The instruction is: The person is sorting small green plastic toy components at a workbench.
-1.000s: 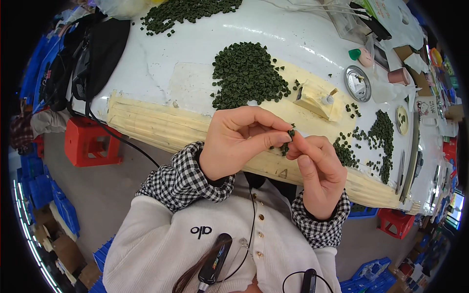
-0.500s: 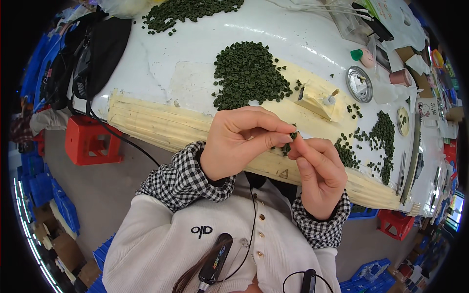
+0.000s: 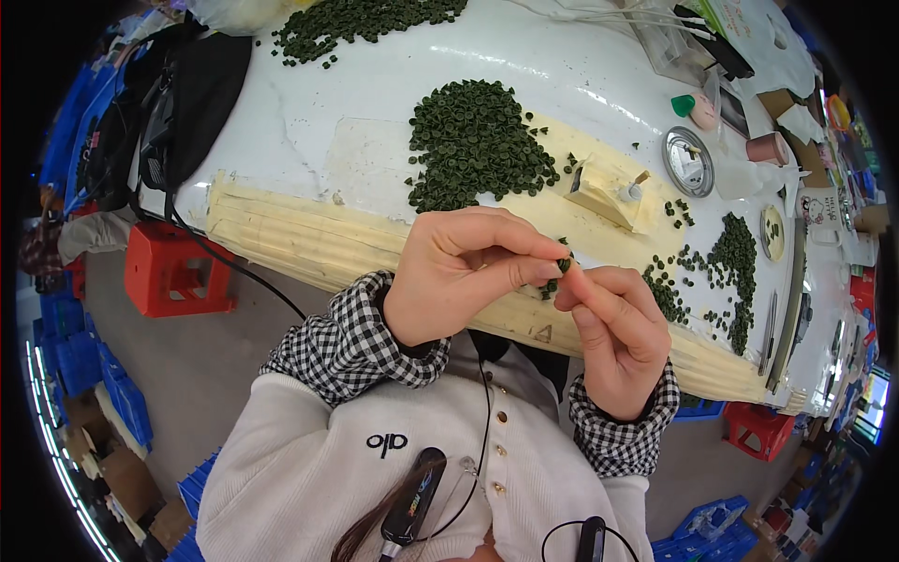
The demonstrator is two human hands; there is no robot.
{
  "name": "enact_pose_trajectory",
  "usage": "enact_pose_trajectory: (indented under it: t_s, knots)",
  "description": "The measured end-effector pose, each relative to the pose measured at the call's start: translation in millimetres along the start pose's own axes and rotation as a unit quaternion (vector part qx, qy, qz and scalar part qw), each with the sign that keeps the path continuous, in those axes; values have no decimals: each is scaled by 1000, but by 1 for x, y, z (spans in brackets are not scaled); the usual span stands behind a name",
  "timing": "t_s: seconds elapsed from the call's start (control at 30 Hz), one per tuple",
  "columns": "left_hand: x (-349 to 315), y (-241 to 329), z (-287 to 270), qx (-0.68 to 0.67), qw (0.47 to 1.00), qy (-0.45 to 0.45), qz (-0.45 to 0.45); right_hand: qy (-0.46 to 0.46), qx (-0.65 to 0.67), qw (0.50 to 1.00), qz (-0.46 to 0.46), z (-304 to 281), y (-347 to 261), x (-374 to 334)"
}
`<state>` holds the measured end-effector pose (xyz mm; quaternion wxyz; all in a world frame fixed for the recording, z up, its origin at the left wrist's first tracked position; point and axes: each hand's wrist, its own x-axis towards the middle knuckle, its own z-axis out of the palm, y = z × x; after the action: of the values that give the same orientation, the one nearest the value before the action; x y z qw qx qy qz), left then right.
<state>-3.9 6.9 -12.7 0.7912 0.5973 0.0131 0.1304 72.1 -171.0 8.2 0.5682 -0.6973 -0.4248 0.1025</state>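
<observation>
Pinching a small dark-green piece (image 3: 564, 265) between thumb and forefinger, the left hand (image 3: 449, 272) meets the right hand (image 3: 623, 337), whose own hold I cannot tell. An off-centre squeeze could shoot the piece loose, losing it among the look-alike pile (image 3: 478, 145) just beyond the grip.

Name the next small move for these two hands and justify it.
Probably bring the thumb of the bare right hand up to its forefinger, to grip the small dark-green part from that side. The bare left hand pinches it between thumb and forefinger, and the right forefinger's tip is at or very near it, but the right thumb stands apart.
</observation>
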Motion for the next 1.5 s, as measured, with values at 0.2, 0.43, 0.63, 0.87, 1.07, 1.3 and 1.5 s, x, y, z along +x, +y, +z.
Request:
enact_pose_trajectory:
  t_s: [0.2, 0.43, 0.63, 0.87, 1.07, 1.3, 1.5]
  knots:
    - [0, 6, 0, 8, 999, 29, -20, 107, -101, 989, 4, -16, -7, 14]
    - [0, 4, -1, -5, 1000, 25, -7, 136, -295, 944, -47, -40, -8, 54]
    - [-1, 4, -3, -16, 999, 32, -14, 23, -157, 987, -21, -18, -20, 32]
    - [0, 7, -1, -16, 999, 35, -20, 102, -256, 961, -31, -16, -11, 32]
    - [0, 6, -1, -12, 999, 37, -18, 120, -343, 931, -40, -37, 9, 68]
    - [0, 5, -1, -17, 999, 34, -10, 121, -305, 944, -34, -34, 14, 68]
    - [0, 7, 0, -6, 999, 33, -22, 181, -176, 961, -116, -28, -21, 53]
